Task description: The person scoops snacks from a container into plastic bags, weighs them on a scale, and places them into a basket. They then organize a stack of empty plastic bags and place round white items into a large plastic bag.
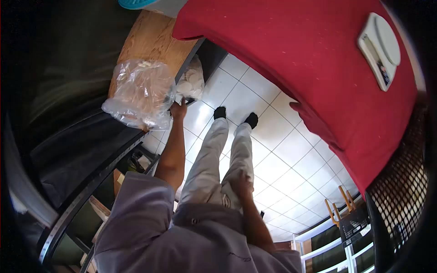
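Note:
My left hand [179,109] reaches to the edge of the wooden-topped shelf, with its fingers closed at the side of a clear plastic bag [141,93]. That bag lies crumpled on the shelf top. Just past my fingers, on a lower level, sits another clear bag holding several pale round pieces [192,82]. Which bag edge the fingers grip is partly hidden. My right hand [241,183] hangs in front of my thigh, away from both bags. Its fingers are blurred, and nothing is seen in it.
A red cloth [282,41] covers the table at the right, with a white kitchen scale [380,50] on it. The wooden shelf top [152,34] runs along the left. White floor tiles [277,132] lie between them. A white rack [337,245] and a dark mesh [400,195] stand at lower right.

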`<state>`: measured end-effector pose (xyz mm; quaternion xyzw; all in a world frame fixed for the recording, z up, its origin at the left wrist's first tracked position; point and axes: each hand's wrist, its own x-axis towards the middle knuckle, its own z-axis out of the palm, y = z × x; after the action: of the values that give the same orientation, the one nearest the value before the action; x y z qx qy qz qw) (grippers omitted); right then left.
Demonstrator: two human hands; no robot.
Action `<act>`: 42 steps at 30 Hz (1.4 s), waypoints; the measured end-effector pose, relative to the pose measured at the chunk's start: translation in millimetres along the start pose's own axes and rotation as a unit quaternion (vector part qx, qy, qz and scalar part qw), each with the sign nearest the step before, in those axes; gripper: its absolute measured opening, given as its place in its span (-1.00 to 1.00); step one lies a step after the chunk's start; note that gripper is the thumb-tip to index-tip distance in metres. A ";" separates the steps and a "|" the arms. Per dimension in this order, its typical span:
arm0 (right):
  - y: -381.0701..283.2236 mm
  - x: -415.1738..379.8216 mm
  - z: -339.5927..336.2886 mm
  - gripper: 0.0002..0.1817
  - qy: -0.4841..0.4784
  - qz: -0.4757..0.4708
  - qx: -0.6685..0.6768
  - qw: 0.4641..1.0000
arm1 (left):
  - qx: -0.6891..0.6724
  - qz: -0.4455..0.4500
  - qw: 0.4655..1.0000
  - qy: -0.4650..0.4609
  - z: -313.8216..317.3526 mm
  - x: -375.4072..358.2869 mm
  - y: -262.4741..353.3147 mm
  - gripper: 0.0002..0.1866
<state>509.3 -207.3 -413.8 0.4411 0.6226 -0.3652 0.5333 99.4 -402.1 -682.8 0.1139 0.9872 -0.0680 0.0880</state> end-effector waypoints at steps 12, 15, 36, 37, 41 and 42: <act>-13.0 43.2 53.4 0.19 -0.049 0.100 -0.034 0.993 | 0.004 -0.012 1.000 -0.014 -47.8 76.5 78.6 -0.49; -5.1 41.4 59.7 0.18 -0.048 0.089 -0.042 0.994 | 0.034 -0.011 0.999 -0.017 -35.9 66.2 72.5 -0.50; -3.9 40.8 76.7 0.15 0.010 0.073 -0.093 0.993 | 0.214 -0.015 0.976 0.027 -30.3 78.2 41.9 -0.52; -6.9 40.1 77.9 0.15 0.016 0.080 -0.097 0.992 | 0.223 -0.013 0.974 0.029 -28.7 79.2 41.8 -0.52; -9.5 38.6 79.4 0.11 0.037 0.072 -0.112 0.990 | 0.255 0.001 0.966 0.040 -22.5 85.8 48.5 -0.52; -10.8 37.6 78.0 0.11 0.039 0.073 -0.111 0.990 | 0.262 0.004 0.964 0.043 -20.9 87.4 51.8 -0.52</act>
<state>524.2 -277.2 -463.9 0.4372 0.6457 -0.2365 0.5796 24.5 -330.4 -684.8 0.1402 0.9372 -0.3190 0.0125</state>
